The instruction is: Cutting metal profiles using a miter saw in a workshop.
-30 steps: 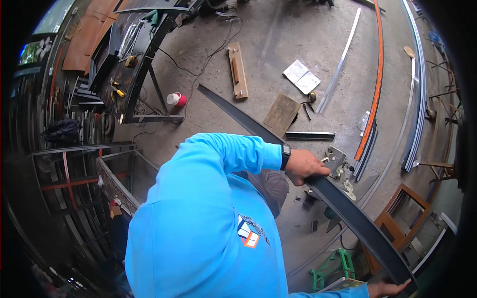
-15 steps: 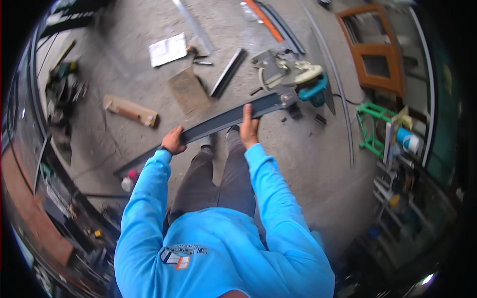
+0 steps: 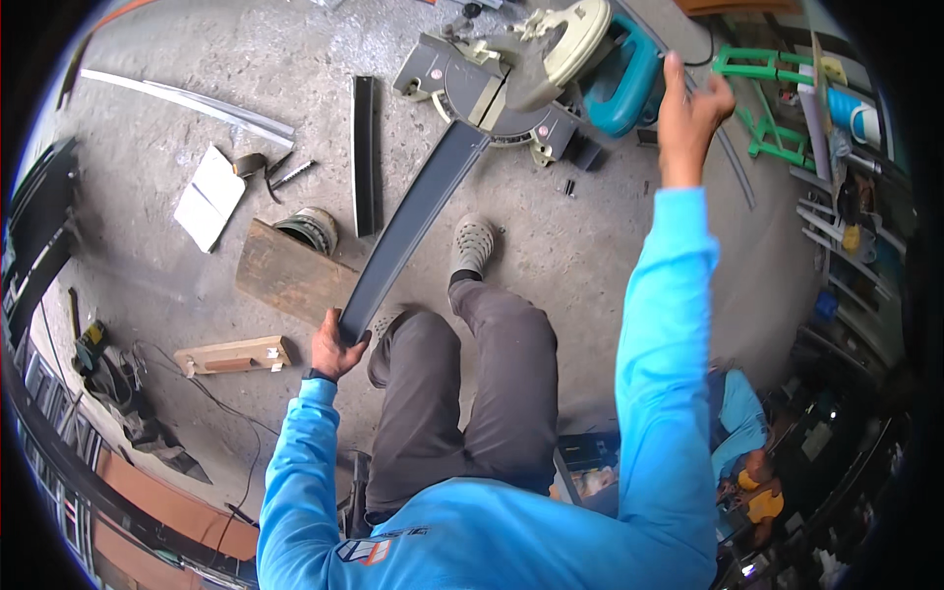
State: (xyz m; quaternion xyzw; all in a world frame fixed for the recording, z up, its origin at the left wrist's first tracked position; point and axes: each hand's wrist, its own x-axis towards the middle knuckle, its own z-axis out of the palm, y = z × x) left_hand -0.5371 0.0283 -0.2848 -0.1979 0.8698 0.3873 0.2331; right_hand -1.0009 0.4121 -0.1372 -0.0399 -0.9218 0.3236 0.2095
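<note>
My left hand [image 3: 339,346] is wrapped round the near end of a long dark grey metal channel [image 3: 413,226]. The channel slants away from me to the right. Its far end lies at the base [image 3: 457,84] of a mitre saw. The saw has a cream guard [image 3: 570,44] and a teal handle [image 3: 615,108]. Raised just right of that handle, my right hand [image 3: 691,118] is off the channel, thumb and fingers apart, holding nothing I can see. Whether it touches the saw's handle does not show; they look apart.
Left of the channel lie a shorter dark profile [image 3: 364,152], a wooden board [image 3: 290,270] and a white sheet [image 3: 209,200]. A wooden block [image 3: 234,356] is at the left. A green frame [image 3: 762,64] stands at the right. Another person [image 3: 742,423] is at the lower right.
My right hand has let go of the channel and moved right to beside the saw's handle. The saw now appears nearer, and the channel slants more steeply in my left hand.
</note>
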